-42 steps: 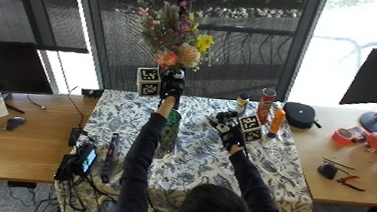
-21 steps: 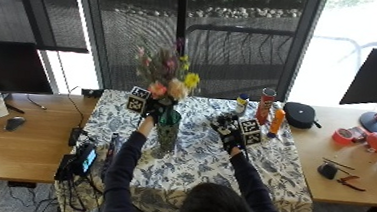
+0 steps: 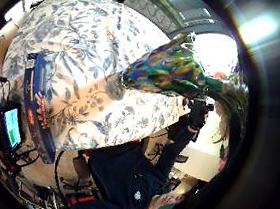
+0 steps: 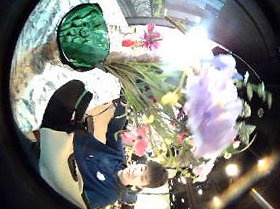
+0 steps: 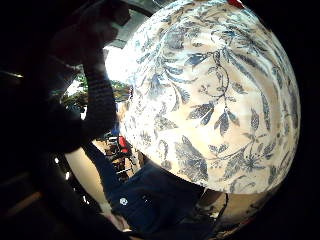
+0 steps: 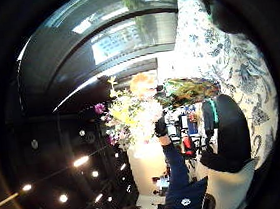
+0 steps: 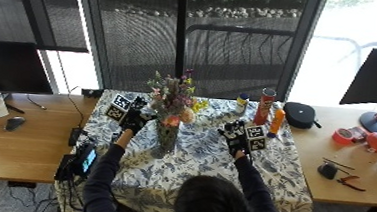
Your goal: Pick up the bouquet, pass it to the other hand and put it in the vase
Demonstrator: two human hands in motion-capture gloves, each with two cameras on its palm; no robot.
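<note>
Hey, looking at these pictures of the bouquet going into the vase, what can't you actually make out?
- Left hand, outside view: too small to tell whether its fingers grip the bouquet.
- Stems inside the vase, outside view: flowers and leaves hide the mouth.
- Right hand, outside view: seen from the back, so its finger pose is unclear.
- Vase base, left little finger side palm view: blurred.

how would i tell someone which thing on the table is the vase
Start at the table with the blue floral cloth. Near its middle, beside the left hand, stands the vase, with the bouquet in it. The tall red can stands farther back and holds no flowers.
</note>
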